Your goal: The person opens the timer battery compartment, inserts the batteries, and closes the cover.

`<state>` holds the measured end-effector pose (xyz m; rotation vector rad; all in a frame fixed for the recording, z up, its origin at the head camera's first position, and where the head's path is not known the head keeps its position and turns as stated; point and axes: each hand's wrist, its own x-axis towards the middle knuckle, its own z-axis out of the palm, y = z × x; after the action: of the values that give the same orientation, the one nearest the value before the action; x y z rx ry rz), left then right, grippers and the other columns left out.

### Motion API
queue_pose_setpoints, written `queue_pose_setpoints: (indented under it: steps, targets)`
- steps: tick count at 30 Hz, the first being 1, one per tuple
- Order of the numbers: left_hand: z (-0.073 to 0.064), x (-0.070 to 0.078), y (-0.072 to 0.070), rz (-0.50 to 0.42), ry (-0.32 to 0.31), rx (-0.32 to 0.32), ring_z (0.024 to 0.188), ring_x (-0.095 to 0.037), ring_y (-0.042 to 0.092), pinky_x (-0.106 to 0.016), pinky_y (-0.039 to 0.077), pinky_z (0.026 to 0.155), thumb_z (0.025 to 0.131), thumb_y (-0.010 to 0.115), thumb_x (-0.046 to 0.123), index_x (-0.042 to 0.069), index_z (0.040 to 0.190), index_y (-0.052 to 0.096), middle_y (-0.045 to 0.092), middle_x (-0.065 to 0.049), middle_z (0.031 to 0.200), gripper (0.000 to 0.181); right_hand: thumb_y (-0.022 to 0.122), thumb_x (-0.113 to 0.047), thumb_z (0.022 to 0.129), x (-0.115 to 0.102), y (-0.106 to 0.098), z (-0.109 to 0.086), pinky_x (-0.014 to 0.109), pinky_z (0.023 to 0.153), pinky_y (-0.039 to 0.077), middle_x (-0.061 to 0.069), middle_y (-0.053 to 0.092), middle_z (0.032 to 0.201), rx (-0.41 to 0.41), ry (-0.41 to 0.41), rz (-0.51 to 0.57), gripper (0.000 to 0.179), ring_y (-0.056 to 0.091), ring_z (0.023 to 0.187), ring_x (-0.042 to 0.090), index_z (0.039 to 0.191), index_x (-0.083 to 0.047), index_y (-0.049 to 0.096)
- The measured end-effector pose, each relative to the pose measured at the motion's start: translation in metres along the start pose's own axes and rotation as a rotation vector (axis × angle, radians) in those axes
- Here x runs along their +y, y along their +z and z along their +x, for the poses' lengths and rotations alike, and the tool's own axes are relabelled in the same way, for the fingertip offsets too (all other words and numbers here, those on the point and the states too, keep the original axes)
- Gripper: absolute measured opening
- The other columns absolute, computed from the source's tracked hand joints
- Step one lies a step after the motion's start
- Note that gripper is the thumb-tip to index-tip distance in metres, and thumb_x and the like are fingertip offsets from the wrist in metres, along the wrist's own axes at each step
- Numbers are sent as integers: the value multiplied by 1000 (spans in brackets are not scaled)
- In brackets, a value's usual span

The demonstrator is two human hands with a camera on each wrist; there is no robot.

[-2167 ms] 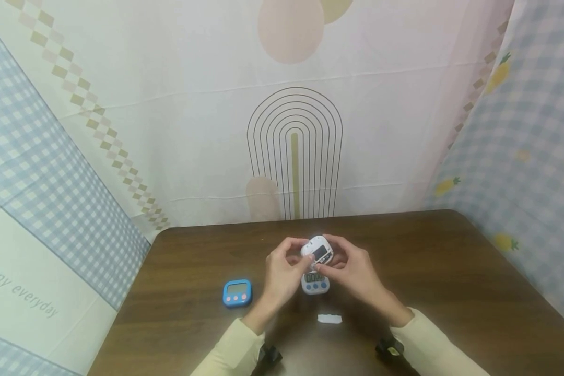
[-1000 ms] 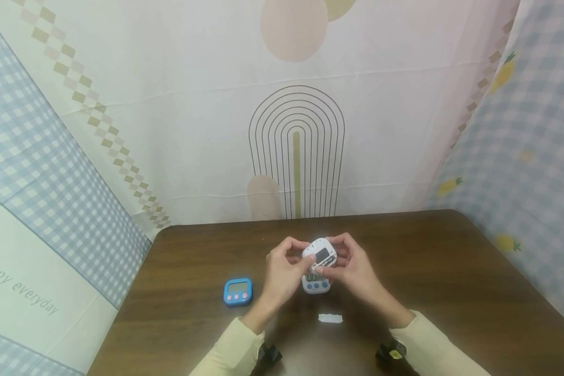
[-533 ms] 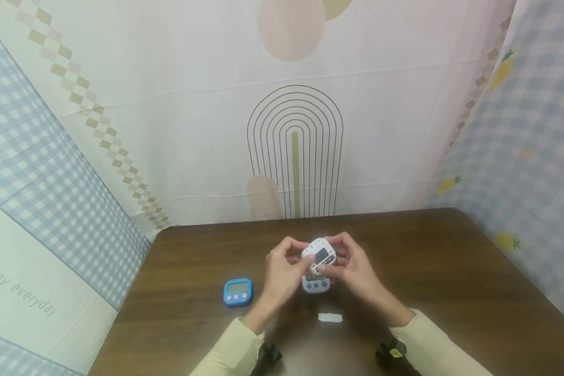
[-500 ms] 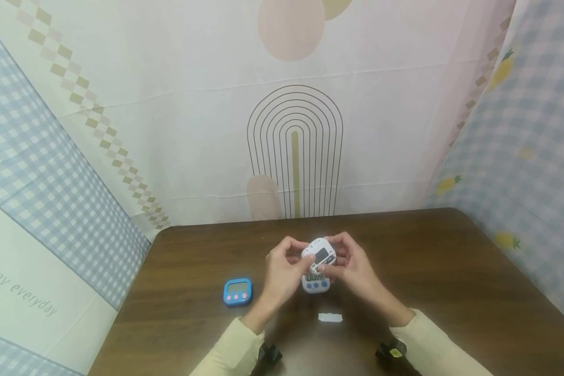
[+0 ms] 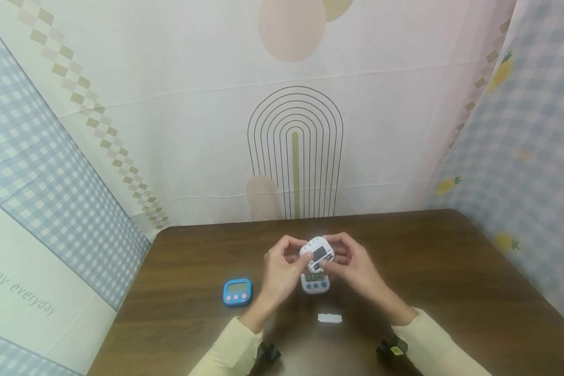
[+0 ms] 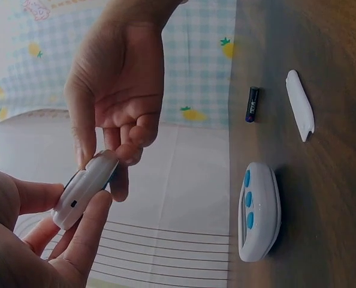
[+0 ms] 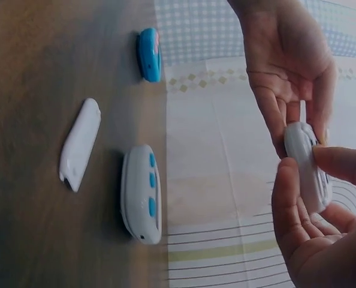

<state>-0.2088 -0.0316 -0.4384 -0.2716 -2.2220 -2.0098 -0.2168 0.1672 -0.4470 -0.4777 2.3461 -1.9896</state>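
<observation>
Both hands hold a white digital timer above the table, back side up in the head view, with its battery slot uncovered. My left hand pinches its left side, thumb on the back. My right hand grips the opposite side, thumb tip at the slot. Whether a battery sits in the slot is hard to tell. Below the hands, a second white timer with blue buttons lies on the table, partly hidden. Nearer the body is a white battery cover. A dark battery lies on the table in the left wrist view.
On the dark wooden table, a blue timer with pink buttons lies left of the left hand. A patterned white cloth hangs behind the table, with checked cloth at both sides.
The held timer has shifted slightly left. The right thumb has moved a little up along the slot, uncovering a dark part of it. Things on the table stay in place.
</observation>
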Motion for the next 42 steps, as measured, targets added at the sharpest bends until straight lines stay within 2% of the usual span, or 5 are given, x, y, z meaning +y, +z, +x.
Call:
queue_pose_setpoints:
  steps: [7, 11, 16, 24, 42]
  targets:
    - [2, 0, -4, 52, 27, 31, 87, -28, 76, -37, 68, 71, 93, 80, 4, 7, 111, 73, 76, -13, 108, 20, 76, 0, 93, -5, -3, 2, 55, 75, 66, 21, 76, 115, -17, 9, -65, 48, 74, 89, 43, 139, -8, 61]
    - [2, 1, -6, 64, 30, 48, 87, -27, 77, -29, 66, 68, 92, 80, 5, 8, 111, 73, 76, -12, 108, 20, 79, -9, 94, -6, -5, 4, 49, 78, 67, 17, 76, 104, -19, 60, -143, 43, 76, 89, 34, 133, -3, 63]
    - [3, 2, -6, 60, 30, 60, 85, -25, 77, -28, 65, 65, 92, 80, 4, 9, 111, 74, 76, -11, 108, 20, 86, -20, 90, -3, -6, 5, 36, 64, 63, 7, 73, 88, -65, 95, -267, 41, 70, 75, 28, 123, -5, 68]
    - [3, 2, -5, 37, 42, 56, 85, -25, 77, -29, 65, 64, 93, 80, 3, 8, 111, 73, 76, -16, 110, 20, 93, -15, 79, 11, -1, 2, 27, 53, 54, -1, 67, 73, -258, 32, -426, 42, 62, 63, 14, 111, 2, 71]
    - [3, 2, -4, 41, 31, 63, 82, -24, 76, -28, 64, 61, 92, 79, 2, 9, 110, 73, 76, -13, 108, 20, 92, -6, 73, 12, 6, -9, 23, 54, 48, -12, 62, 66, -414, -27, -669, 25, 56, 58, 4, 88, -11, 73]
